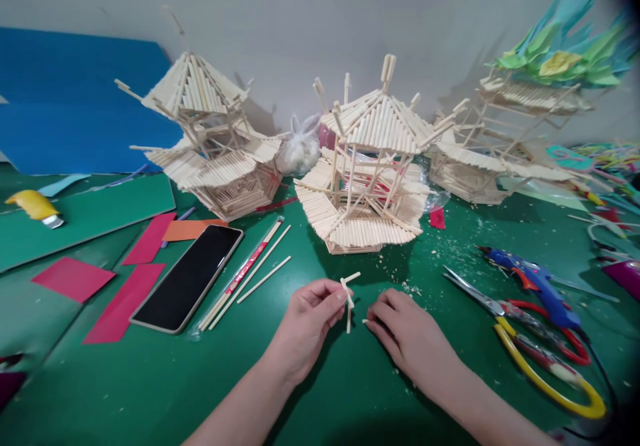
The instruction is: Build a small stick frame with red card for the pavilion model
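Between the thumb and fingers of my left hand (315, 309) is a small joined piece of short wooden sticks (349, 297), one end pointing up and right, another hanging down. My right hand (407, 329) is close by on the right, fingertips pinched at a short bit of wooden stick (365, 321) that pokes out on the left. The two hands are apart, low over the green table. Just behind them stands a two-tiered pavilion model (375, 233) of light wooden sticks, its roof tipped with upright stick pieces.
More stick pavilions stand at the left (200, 159) and right (470, 183). Scissors (505, 316) and a blue glue gun (535, 283) lie to the right. A phone (187, 279), packaged chopsticks (243, 276), loose sticks (264, 279), red paper (75, 279) and a yellow cutter (33, 207) lie left.
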Motion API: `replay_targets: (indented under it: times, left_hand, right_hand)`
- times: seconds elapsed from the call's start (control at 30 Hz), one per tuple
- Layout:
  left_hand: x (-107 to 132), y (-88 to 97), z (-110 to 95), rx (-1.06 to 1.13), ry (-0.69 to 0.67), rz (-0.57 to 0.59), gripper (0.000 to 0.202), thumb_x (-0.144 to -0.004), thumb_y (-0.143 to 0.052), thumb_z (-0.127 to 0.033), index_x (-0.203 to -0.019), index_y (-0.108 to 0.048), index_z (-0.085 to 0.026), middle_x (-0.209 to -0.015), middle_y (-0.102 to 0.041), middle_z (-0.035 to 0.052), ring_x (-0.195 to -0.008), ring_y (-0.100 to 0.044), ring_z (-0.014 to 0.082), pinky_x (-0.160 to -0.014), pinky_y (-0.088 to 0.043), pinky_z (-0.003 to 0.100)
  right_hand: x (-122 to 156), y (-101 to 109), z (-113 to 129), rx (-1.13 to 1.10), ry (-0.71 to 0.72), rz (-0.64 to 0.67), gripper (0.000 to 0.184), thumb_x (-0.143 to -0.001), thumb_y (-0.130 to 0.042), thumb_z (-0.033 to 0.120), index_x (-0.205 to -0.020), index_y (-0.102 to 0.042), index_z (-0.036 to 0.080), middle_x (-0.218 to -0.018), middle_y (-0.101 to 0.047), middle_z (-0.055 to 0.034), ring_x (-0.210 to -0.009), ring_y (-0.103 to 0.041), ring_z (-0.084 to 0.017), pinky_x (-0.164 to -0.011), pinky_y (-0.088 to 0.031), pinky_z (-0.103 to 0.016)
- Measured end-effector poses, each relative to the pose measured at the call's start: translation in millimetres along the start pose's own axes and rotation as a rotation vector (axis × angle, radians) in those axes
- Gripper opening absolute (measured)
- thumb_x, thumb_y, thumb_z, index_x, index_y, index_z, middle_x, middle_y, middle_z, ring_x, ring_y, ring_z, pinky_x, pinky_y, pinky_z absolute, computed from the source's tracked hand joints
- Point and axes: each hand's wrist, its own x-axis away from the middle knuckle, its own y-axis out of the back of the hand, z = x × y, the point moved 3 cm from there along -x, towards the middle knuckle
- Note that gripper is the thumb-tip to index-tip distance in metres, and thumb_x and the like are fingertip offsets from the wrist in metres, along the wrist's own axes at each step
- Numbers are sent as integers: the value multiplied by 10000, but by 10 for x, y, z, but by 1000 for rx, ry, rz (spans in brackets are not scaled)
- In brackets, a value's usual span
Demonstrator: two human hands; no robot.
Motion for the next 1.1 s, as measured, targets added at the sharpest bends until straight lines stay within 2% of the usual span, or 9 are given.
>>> replay_targets:
  times: [0.13, 0.4, 0.57, 0.67, 0.77, 0.9, 1.1]
  left_hand:
    - [-1, -1, -6, 0, 0, 1, 119, -695, -649, -225, -648, -589, -134, -556, -505, -25, -525, -402, 65, -518, -299, 191]
    - [0, -9, 8, 4, 23, 20, 143, -681, -661, -239, -632, -585, -129, -541, -489, -30, -515, -383, 60, -507, -286, 185]
    - [4, -17, 5, 25, 37, 24, 136, -678, -663, -234, -637, -590, -126, -546, -500, -26, -523, -400, 61, -518, -300, 182]
    - [-1, -21, 7, 35, 35, 34, 140, -685, -657, -232, -631, -588, -123, -540, -500, -24, -518, -403, 60, -512, -300, 181]
    - [-8, -18, 13, 41, 36, 40, 135, -691, -653, -225, -635, -586, -122, -547, -502, -22, -518, -403, 59, -512, -301, 181]
    - [-6, -12, 24, 44, 42, 66, 126, -701, -644, -219, -645, -585, -122, -566, -506, -21, -523, -400, 58, -516, -301, 182]
    - [-3, -15, 34, 48, 41, 78, 114, -699, -647, -210, -651, -591, -123, -570, -510, -22, -525, -401, 55, -517, -303, 177]
  right_hand:
    - [2, 24, -10, -46, -7, 27, 155, -861, -401, 192, -804, -544, 175, -818, -543, -51, -750, -525, -193, -656, -423, -317]
    - [83, 207, -51, -634, -83, -58, 151, -875, -409, 281, -772, -492, 207, -673, -490, 30, -611, -470, -110, -571, -372, -206]
    - [13, 155, -51, -932, -148, -96, 109, -874, -419, 299, -867, -500, 226, -678, -488, 34, -635, -479, -100, -576, -391, -186]
    - [-22, 99, -37, -1063, -165, -147, 81, -836, -493, 292, -894, -508, 238, -713, -513, 34, -646, -498, -92, -593, -417, -177]
    - [-20, 75, -37, -1067, -172, -240, 84, -792, -562, 270, -861, -524, 242, -731, -540, 36, -638, -515, -87, -590, -433, -172]
    - [3, 78, -18, -892, -100, -331, 54, -771, -588, 216, -803, -556, 245, -727, -573, 37, -626, -525, -85, -581, -432, -169]
    - [-5, 34, -23, -915, -106, -360, 229, -773, -584, 190, -968, -497, 274, -750, -608, 43, -661, -556, -86, -614, -457, -178]
